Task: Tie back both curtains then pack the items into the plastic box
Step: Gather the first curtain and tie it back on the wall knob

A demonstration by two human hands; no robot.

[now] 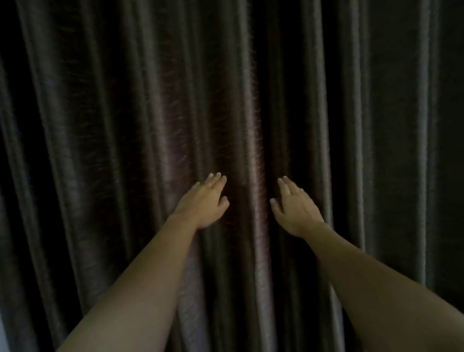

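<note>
I am reaching both arms toward the dark pleated curtains (pixel 242 85), which are hanging fully drawn and filling my view. My left hand (pixel 203 204) and right hand (pixel 295 206) are flat, fingers straight and close together, holding nothing, either side of the middle fold. Nothing is tied yet; I judge everything remains, and no plastic box is showing.

Dim home room (dark floor-length curtains (pixel 126 101))

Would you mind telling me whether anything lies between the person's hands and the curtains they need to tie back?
Nothing visible does. The left hand and right hand reach, fingers straight, directly at the closed dark curtains.
</note>
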